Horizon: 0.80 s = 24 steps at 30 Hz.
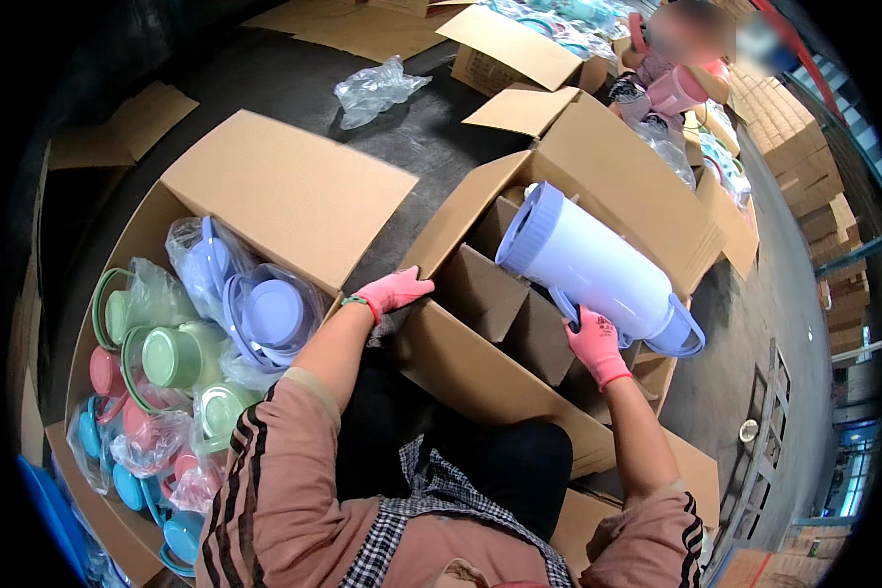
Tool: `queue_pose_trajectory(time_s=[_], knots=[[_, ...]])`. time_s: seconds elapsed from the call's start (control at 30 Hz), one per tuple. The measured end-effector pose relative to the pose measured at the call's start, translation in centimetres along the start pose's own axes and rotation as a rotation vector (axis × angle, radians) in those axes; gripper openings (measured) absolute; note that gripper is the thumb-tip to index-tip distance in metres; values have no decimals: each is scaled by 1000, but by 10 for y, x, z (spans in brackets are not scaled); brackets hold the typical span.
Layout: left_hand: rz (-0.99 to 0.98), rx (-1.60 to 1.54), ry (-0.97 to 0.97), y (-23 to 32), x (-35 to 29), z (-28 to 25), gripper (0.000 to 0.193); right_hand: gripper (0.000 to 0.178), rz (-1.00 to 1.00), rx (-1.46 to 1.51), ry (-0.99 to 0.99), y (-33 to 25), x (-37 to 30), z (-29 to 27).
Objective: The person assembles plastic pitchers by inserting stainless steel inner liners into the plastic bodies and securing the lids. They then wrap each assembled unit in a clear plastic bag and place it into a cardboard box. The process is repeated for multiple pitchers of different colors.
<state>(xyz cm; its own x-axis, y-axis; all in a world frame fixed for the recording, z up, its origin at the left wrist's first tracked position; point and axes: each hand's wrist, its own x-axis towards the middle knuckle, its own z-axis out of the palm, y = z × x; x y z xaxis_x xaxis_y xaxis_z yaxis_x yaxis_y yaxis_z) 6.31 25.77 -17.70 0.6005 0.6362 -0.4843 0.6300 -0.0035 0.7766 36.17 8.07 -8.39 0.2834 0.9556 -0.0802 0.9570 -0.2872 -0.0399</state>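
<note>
A lavender vacuum flask (598, 263) lies tilted across the top of a divided cardboard box (480, 377). My right hand (598, 345), in a pink work glove, is closed round the flask's side handle. The flask's wide ribbed end points to the far left, and a looped handle shows at its other end. My left hand (394, 292), gloved the same way, grips the left edge of that box, fingers partly hidden by the cardboard. Cardboard dividers (485, 294) form several compartments under the flask; their bottoms are in shadow.
To my left, an open carton (284, 191) holds several green, pink, blue and lavender flasks (171, 358), some in clear plastic bags. A crumpled plastic bag (377, 90) lies on the dark floor. Another person (691, 73) works at the far right. Stacked cartons (789, 147) stand beyond.
</note>
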Motion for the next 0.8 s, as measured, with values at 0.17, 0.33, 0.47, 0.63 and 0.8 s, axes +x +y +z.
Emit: queue_pose_trajectory(time_s=[0.17,0.33,0.47,0.63,0.8], knots=[[-1,207,169,13,-16,7,65,33,50,-45,-13,-3,-12,-6],[187,309,245,49,-71,-4,55,37,-15,-122,148,-37,-45,-34],[393,693,743,74,-122,-53,53,42,-335,17,327,-74,-66,-56],[-52,853,403,4,-97,-120,59,42,-583,195,267,-162,-11,-58],[-107,827,143,15,-90,-124,64,53,-680,93,131,-193,58,-8]])
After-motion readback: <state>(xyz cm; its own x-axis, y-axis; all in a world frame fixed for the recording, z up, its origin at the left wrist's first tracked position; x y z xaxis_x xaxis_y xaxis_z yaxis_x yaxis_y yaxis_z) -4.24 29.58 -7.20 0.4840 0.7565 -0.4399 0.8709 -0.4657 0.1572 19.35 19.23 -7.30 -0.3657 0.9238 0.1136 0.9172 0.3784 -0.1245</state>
